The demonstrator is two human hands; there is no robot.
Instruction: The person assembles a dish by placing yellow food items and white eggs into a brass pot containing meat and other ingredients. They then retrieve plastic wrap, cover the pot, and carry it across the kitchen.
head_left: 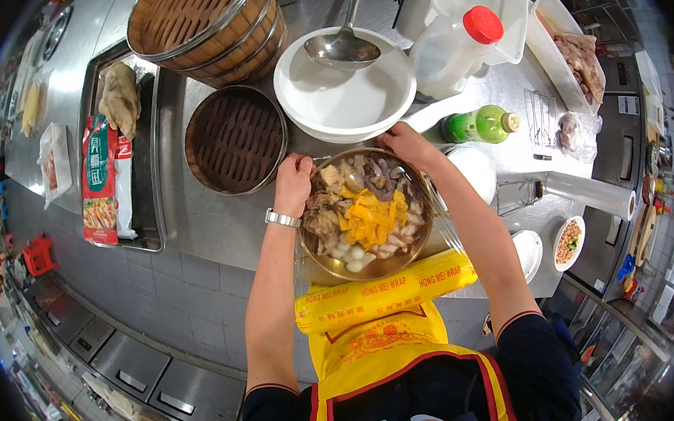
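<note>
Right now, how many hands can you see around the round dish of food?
2. The left hand is at the dish's upper left; the right hand is at its upper right, near the white bowl. No hidden ones seem likely.

I've got bright, cool-white light mid-frame; source out of view, looks overhead. Steel worktop (194,223) glares hard toward upper left, nearly washes out on the right. Small hot spots on the ladle (343,47), thin glints on the clear film (448,229). Soft shadow inside the white bowl (311,92). Pan (370,269) reads sharp enough. Fisheye bends the drawers (130,365) at lower left; detail turns dim and soft toward the rim, corners black.
</note>
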